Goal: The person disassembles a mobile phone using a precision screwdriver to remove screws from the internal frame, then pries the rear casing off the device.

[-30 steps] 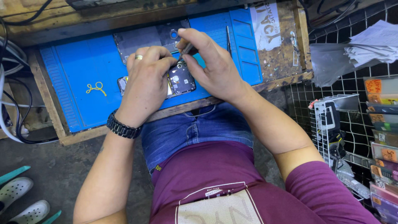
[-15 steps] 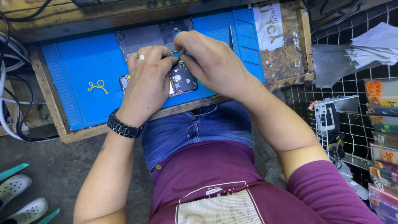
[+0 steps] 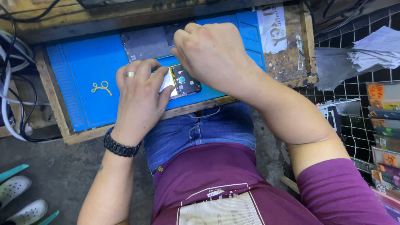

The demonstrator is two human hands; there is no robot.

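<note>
1. Head view, centre of the frame: the opened phone lay on the blue mat, its dark inner boards bare, just under both hands.
2. The left hand, ring on one finger, lay flat over the phone's left end, fingertips pressed on a pale part there, pinning rather than gripping.
3. The right hand sat curled above the phone's upper edge, fingers bunched as if pinching something small; what it pinched was hidden under the knuckles, so I could not tell.
4. Upper centre: a grey back panel lay on the mat, just beyond the phone.
5. Left on the mat: a small yellow wire loop, well apart from the hands.
6. The wooden surface showed scuffed at the upper right.
7. Judgement: the phone looked light, thin, stiff and fragile with its boards exposed; best held by the outer frame edges, never by the bare parts.
</note>
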